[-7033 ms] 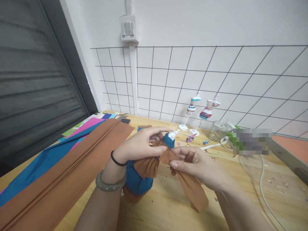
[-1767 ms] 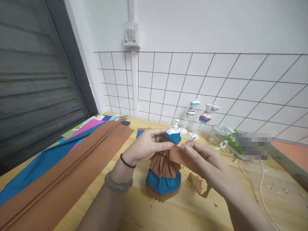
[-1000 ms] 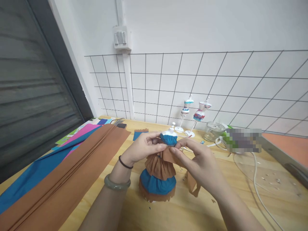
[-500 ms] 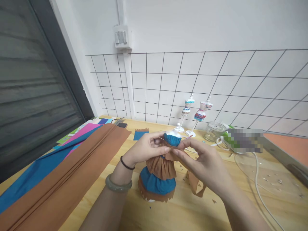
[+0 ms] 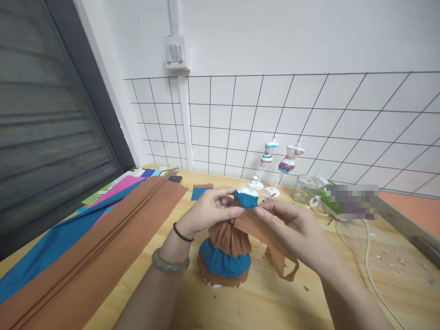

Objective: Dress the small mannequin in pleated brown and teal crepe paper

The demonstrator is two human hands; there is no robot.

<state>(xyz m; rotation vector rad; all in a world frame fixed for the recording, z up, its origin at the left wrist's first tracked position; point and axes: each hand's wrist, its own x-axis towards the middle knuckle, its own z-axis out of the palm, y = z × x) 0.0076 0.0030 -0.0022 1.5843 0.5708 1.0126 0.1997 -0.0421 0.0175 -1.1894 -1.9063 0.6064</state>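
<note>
A small white dress form (image 5: 253,184) stands on the table in front of me, wearing a gathered blue top (image 5: 246,200). Below its waist are a pleated brown layer (image 5: 231,240) and a blue skirt tier (image 5: 225,262) with a jagged brown hem. My left hand (image 5: 211,208) is closed at the waist, thumb pressing the brown material. My right hand (image 5: 292,224) pinches the upper edge of a brown strip (image 5: 263,230) against the waist's right side. The strip's loose end hangs down toward the table. Whether it is paper or cloth, I cannot tell.
Long brown sheets (image 5: 130,238) and blue sheets (image 5: 48,250) cover the left of the table. Behind the hands are two small dress forms on stands (image 5: 286,166), a glass jar (image 5: 307,188) and a blue-and-brown swatch (image 5: 202,191). A white cable (image 5: 367,254) runs along the right.
My right hand has shifted slightly right along the waist, with its fingers closer together. More of the brown strip now shows, stretched down to the right. My left hand has barely moved.
</note>
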